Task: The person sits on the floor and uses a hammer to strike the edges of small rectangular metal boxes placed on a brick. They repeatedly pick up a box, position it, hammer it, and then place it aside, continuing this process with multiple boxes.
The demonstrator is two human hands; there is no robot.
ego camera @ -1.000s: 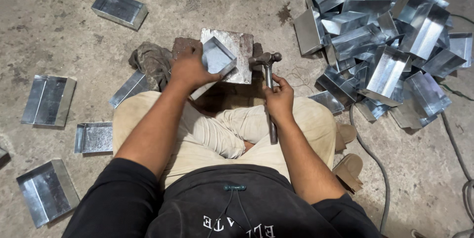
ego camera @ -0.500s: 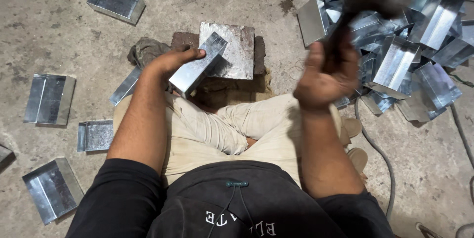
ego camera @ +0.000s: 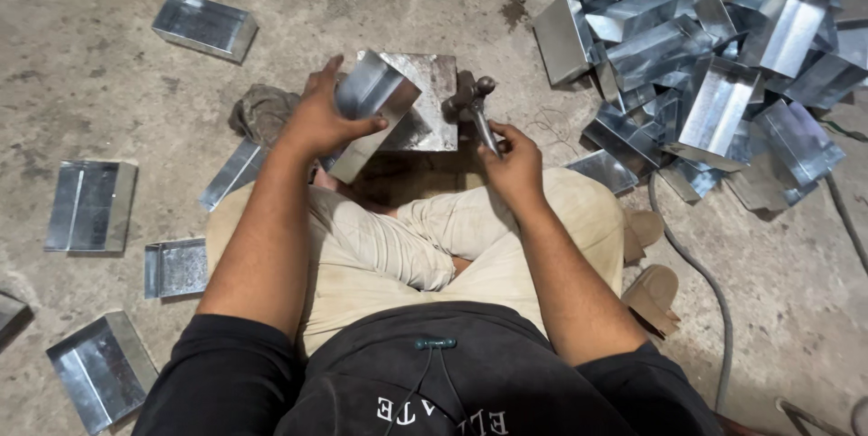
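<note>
I sit cross-legged on a concrete floor. My left hand (ego camera: 318, 119) grips a folded sheet-metal piece (ego camera: 372, 110), held tilted over a square steel block (ego camera: 425, 99) in front of my legs. My right hand (ego camera: 514, 160) is closed around the handle of a hammer (ego camera: 474, 103); the hammer head rests at the block's right edge, close to the metal piece.
A large heap of shiny folded metal boxes (ego camera: 705, 65) lies at the upper right. Several single metal pieces lie on the left floor, such as a box (ego camera: 204, 25) and a flat tray (ego camera: 92, 204). A rag (ego camera: 260, 114) lies beside the block. A cable (ego camera: 714, 291) runs at right.
The hammer was raised high half a second ago and has come down beside the block. My left hand has turned the metal piece more upright.
</note>
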